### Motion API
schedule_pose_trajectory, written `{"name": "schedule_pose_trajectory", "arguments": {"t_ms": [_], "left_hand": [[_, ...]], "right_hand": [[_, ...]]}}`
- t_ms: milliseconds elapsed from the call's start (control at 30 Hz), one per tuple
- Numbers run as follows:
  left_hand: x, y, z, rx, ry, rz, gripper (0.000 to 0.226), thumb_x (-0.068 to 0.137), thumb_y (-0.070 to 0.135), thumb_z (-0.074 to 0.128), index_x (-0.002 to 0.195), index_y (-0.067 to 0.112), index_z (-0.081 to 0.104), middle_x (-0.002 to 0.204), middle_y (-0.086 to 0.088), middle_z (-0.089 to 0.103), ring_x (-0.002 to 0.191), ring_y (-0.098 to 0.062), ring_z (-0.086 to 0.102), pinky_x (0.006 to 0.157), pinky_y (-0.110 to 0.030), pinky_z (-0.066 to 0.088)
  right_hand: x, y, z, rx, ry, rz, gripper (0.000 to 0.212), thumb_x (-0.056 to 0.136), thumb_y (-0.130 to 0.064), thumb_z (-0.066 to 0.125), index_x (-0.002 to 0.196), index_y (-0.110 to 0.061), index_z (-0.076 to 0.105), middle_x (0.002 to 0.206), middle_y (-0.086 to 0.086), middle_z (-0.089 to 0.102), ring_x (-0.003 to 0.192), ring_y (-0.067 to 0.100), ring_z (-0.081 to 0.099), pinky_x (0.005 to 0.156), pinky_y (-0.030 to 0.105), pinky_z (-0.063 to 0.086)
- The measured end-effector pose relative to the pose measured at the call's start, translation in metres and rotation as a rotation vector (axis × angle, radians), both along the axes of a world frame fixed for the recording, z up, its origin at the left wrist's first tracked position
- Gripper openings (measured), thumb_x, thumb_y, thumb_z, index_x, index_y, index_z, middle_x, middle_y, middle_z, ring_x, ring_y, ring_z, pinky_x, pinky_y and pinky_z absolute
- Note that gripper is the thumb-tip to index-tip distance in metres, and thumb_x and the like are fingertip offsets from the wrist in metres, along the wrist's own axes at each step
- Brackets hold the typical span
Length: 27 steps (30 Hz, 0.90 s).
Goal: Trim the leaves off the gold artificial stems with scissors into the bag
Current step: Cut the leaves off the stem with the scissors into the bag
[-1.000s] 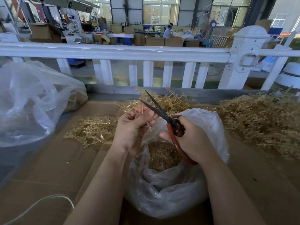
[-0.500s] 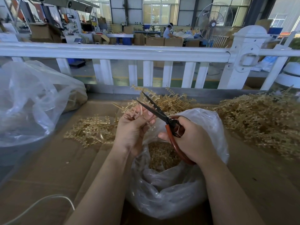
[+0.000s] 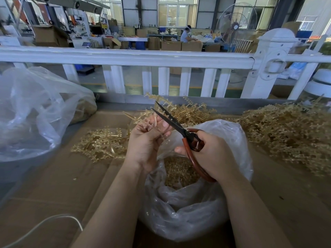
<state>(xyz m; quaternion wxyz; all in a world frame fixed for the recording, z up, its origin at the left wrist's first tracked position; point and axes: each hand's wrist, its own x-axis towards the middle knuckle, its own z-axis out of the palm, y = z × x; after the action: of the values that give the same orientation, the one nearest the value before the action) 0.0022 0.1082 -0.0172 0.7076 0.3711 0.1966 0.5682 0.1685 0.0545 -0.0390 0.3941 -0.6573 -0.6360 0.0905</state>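
While your left hand (image 3: 145, 143) pinches 1 gold stem (image 3: 152, 120) over the open bag (image 3: 193, 203), your right hand (image 3: 211, 154) grips the scissors (image 3: 176, 125), blades slightly apart at the stem. Trimmed leaves (image 3: 179, 169) sit inside the bag; 2 stem piles (image 3: 286, 129) lie on the cardboard (image 3: 53, 185).

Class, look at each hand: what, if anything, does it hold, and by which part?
The left hand pinches a gold stem near its lower end. The right hand grips the scissors by their red handle loops.
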Motion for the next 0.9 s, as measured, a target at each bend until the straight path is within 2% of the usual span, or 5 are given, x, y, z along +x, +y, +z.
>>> {"name": "schedule_pose_trajectory", "arguments": {"t_ms": [100, 167, 400, 767, 900], "left_hand": [[-0.0001, 0.0002, 0.0001, 0.027, 0.031, 0.023, 0.013, 0.070, 0.001, 0.071, 0.080, 0.007, 0.068, 0.070, -0.003, 0.071, 0.065, -0.011, 0.068, 0.063, -0.020, 0.056], [-0.0005, 0.0013, -0.0002, 0.054, 0.060, 0.048, 0.010, 0.068, 0.001, 0.072, 0.074, 0.009, 0.069, 0.068, -0.003, 0.069, 0.064, -0.012, 0.067, 0.064, -0.021, 0.056], [-0.0034, 0.0033, -0.0020, 0.182, 0.241, 0.124, 0.007, 0.067, 0.008, 0.076, 0.069, 0.014, 0.074, 0.074, -0.007, 0.071, 0.074, -0.019, 0.068, 0.068, -0.025, 0.056], [-0.0043, 0.0063, -0.0045, 0.193, 0.267, 0.115, 0.008, 0.079, -0.005, 0.070, 0.082, 0.002, 0.070, 0.077, -0.010, 0.070, 0.075, -0.019, 0.069, 0.068, -0.025, 0.055], [-0.0054, 0.0054, -0.0031, 0.187, 0.254, 0.116, 0.008, 0.070, 0.003, 0.075, 0.076, 0.007, 0.072, 0.075, -0.009, 0.071, 0.074, -0.019, 0.070, 0.066, -0.024, 0.055]], "right_hand": [[0.0008, -0.0002, 0.0006, -0.002, -0.002, -0.011, 0.080, 0.059, -0.090, 0.055, 0.118, -0.038, 0.069, 0.095, -0.024, 0.071, 0.087, -0.006, 0.064, 0.076, 0.014, 0.051], [0.0009, 0.0001, 0.0019, 0.005, -0.044, -0.024, 0.080, 0.061, -0.091, 0.053, 0.119, -0.039, 0.067, 0.090, -0.028, 0.066, 0.080, -0.013, 0.057, 0.070, 0.007, 0.044], [0.0010, 0.0000, 0.0026, 0.063, -0.143, -0.084, 0.074, 0.063, -0.096, 0.045, 0.106, -0.039, 0.065, 0.075, -0.032, 0.055, 0.071, -0.014, 0.051, 0.061, 0.005, 0.034], [0.0006, 0.0018, -0.0003, 0.078, -0.090, -0.060, 0.078, 0.062, -0.096, 0.049, 0.112, -0.038, 0.068, 0.077, -0.036, 0.054, 0.074, -0.017, 0.052, 0.066, 0.003, 0.036], [0.0009, 0.0012, -0.0011, 0.075, -0.059, -0.049, 0.076, 0.062, -0.093, 0.053, 0.112, -0.038, 0.069, 0.076, -0.036, 0.057, 0.077, -0.016, 0.056, 0.067, 0.002, 0.038]]}}
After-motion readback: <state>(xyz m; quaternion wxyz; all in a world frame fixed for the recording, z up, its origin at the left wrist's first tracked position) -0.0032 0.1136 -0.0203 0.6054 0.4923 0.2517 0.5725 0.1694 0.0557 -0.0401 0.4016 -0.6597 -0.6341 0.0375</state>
